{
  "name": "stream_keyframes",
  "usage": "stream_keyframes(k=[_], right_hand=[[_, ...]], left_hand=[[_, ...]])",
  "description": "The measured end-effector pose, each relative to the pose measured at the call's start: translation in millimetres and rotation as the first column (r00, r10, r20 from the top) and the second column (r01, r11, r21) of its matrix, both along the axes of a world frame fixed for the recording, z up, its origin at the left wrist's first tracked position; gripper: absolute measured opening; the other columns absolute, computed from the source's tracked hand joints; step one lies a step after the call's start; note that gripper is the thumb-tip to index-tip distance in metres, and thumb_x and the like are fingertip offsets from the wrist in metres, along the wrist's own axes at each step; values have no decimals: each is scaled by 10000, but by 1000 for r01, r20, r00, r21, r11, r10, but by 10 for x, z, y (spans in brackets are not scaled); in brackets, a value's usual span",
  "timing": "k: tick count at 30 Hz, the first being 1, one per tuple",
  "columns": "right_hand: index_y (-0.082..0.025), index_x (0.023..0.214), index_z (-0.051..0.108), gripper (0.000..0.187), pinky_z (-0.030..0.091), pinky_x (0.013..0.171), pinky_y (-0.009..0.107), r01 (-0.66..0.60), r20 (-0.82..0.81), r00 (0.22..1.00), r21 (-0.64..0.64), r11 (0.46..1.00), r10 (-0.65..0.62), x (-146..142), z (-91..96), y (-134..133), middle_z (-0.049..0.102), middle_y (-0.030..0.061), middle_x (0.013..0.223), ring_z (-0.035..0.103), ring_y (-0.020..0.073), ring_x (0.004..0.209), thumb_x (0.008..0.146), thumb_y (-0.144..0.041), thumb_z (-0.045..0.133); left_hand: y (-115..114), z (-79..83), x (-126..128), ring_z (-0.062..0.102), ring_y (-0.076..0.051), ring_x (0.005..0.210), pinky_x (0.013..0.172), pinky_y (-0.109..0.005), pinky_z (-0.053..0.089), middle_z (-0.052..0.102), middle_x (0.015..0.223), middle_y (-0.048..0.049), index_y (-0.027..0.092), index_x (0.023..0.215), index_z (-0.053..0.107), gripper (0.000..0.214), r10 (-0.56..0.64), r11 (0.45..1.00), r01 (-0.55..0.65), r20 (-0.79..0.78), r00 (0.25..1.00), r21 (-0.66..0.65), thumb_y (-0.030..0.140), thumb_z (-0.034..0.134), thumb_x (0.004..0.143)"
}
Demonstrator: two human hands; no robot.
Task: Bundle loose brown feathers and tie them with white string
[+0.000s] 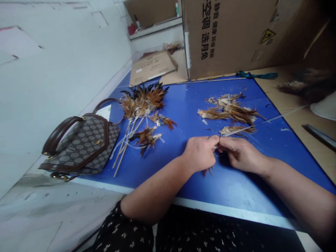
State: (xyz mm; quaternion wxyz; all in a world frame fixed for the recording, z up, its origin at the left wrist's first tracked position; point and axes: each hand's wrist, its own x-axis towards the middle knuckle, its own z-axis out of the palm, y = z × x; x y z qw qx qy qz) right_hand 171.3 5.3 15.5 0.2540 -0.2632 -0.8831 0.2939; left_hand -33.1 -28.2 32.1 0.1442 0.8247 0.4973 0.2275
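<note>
My left hand (201, 153) is closed round a small feather bundle (207, 172); only its dark reddish tips show below my fist. Fingertip to fingertip with it, my right hand (243, 154) pinches a thin translucent strip (273, 119) against the bundle's pale end. That strip stretches away to the upper right, over the table. Just beyond my hands lie loose brown feathers (237, 130), with a larger feather pile (228, 110) behind them. My fingers hide most of the held bundle.
Feather dusters (143, 101) on thin sticks (122, 154) lie left, near small feather tufts (147, 138). A patterned handbag (86, 145) stands at the left edge of the blue tabletop (181, 115). A large cardboard box (236, 38) rises behind. Scissors-like metal blades (319, 136) lie right.
</note>
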Motion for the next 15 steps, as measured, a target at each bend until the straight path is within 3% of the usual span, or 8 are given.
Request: stream_keyframes(k=[3,5,7,9,12,15], right_hand=[[-222,877,574,354,417,675,272,22,-32,999,-23,999,-22,-11,-43,3,602,-5,798,555,161,716,666,44,471],[-219,860,557,282,417,682,276,50,-89,994,-75,996,-56,-12,-56,21,590,-2,797,546,161,726,739,32,511],[-220,874,551,180,417,674,282,70,-201,974,-186,980,-108,-6,-41,47,584,6,818,527,157,717,872,-41,551],[-225,919,557,92,426,677,291,53,-340,924,-332,942,-172,5,-5,73,604,17,878,514,148,696,987,-163,565],[-231,946,564,101,447,728,309,-27,-501,830,-476,879,-247,13,49,89,635,24,947,540,140,703,1026,-274,608],[-225,931,593,128,452,760,310,-66,-573,764,-527,847,-296,4,69,82,646,22,945,560,140,732,994,-294,681]], left_hand=[[9,-29,-15,674,-218,804,747,-320,481,717,841,-56,198,914,649,152,1,1000,1,47,999,-25,96,576,827],[50,-72,-27,678,-202,833,791,-318,498,721,864,-59,188,888,647,124,-31,995,53,237,971,-89,107,555,873],[114,-117,-29,684,-179,876,849,-307,510,738,914,-67,179,902,662,130,-40,976,151,551,833,-157,178,543,954],[183,-152,-20,682,-164,916,886,-299,511,753,1026,-83,171,1041,690,157,78,964,153,779,622,-219,283,599,980],[251,-179,11,652,-139,867,857,-294,503,743,1137,-102,164,1207,683,370,331,921,64,861,386,-384,422,697,943],[251,-191,59,658,-156,849,837,-315,508,748,1081,-108,136,1148,694,521,505,825,118,815,284,-553,578,751,878]])
